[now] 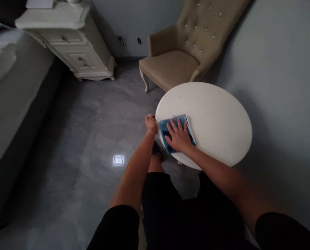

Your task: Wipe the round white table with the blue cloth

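Observation:
A folded blue cloth (163, 127) with a dark blue patch and white edges lies on the left part of a round white table (217, 118). My right hand (180, 136) rests flat on top of the cloth, fingers spread, pressing it against the tabletop. At the table's left rim is my left hand (151, 124), its fingers curled around the edge. The tips of the left fingers are partly hidden at the rim.
Behind the table stands a beige armchair (170, 66) with a buttoned back. A white nightstand (74, 45) is at the back left, beside a bed (22, 73). The grey wall (282, 86) runs close along the right. A bright square drain cover (118, 160) is set in the tiled floor.

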Motion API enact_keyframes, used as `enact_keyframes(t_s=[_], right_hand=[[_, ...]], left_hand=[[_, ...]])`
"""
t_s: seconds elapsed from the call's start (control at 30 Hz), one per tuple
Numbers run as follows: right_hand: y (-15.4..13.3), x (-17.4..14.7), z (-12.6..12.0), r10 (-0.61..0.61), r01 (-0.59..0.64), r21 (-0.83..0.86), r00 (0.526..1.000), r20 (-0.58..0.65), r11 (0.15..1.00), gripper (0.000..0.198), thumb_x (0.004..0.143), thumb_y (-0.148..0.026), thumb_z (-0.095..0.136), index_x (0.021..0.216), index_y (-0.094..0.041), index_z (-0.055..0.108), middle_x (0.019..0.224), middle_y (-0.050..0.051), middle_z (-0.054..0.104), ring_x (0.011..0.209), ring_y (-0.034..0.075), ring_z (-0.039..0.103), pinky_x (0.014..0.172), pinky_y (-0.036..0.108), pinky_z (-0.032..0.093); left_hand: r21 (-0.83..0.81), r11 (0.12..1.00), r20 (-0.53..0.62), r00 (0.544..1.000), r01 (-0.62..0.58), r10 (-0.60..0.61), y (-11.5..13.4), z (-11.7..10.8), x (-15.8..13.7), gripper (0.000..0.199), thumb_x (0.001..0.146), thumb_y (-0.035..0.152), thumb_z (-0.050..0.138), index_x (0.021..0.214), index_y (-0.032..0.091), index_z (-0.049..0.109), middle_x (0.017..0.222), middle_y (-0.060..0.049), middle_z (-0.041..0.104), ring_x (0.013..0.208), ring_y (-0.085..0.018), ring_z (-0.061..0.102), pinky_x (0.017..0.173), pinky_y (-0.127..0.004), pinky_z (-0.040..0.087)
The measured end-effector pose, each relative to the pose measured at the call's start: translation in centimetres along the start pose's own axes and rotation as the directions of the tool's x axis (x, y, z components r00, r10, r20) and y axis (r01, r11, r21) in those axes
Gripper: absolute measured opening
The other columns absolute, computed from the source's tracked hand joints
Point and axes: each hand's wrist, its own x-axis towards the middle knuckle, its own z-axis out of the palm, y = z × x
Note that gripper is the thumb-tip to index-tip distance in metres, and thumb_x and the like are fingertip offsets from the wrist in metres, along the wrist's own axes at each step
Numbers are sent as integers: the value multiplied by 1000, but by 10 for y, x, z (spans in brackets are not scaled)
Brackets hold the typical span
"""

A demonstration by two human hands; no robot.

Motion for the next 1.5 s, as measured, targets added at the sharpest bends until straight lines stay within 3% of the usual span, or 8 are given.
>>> enact_keyframes(t_s=[0.1,0.2,0.4,0.57,0.7,1.1,1.33,1.5], right_hand=[[-23,-56,9,-86,86,32,996,7,996,78,111,-56,54,180,-20,45,191,12,22,177,50,14,139,82,9],[-28,-59,13,-140,139,55,990,10,989,79,110,-55,59,179,-21,45,191,11,22,177,50,12,139,83,6],[-6,75,5,-78,79,95,997,-15,992,77,113,-58,48,179,-19,45,191,12,27,176,49,17,139,83,7],[11,203,-7,86,-86,151,996,6,985,77,113,-54,47,178,-14,46,191,15,25,176,51,13,138,83,1],[14,222,-12,88,-82,170,996,-28,982,69,112,-53,51,171,-16,57,189,13,32,175,51,13,137,83,2],[-2,-79,-2,-265,263,203,964,-19,943,76,110,-60,63,176,-25,50,192,7,24,178,45,11,141,79,6],[145,-190,-24,149,-149,54,989,7,987,72,114,-59,50,176,-22,52,188,11,34,176,46,22,141,76,15],[261,-194,-39,552,-555,-47,832,-63,831,72,116,-53,37,178,-18,47,190,13,28,176,47,21,137,80,19]], left_hand=[[183,965,53,982,-189,183,-35,-39,-44,27,114,28,42,126,17,64,132,-18,74,121,-22,71,110,-37,54],[407,833,360,904,-374,230,-86,-96,-96,22,112,31,52,115,19,71,121,-16,78,117,-27,73,110,-43,56],[451,601,612,719,-660,329,-163,-182,-168,42,113,39,56,145,23,76,161,-13,68,161,-33,52,135,-56,42],[557,575,523,791,-599,317,-169,-177,-166,47,114,40,52,150,20,76,167,-12,63,162,-35,49,137,-59,41],[632,498,598,782,-594,175,-144,-151,-145,44,107,42,63,141,21,82,155,-13,72,150,-34,61,134,-56,44],[747,196,665,726,-636,-175,-85,-95,-153,45,114,35,48,131,19,86,140,-21,78,133,-36,73,116,-46,52],[734,81,672,704,-674,-229,-61,-70,-170,60,109,57,44,120,21,91,135,-24,79,134,-44,69,113,-54,52],[797,268,603,725,-541,-333,-66,-73,-147,67,106,69,45,127,23,89,133,-18,83,123,-38,77,103,-44,58]])
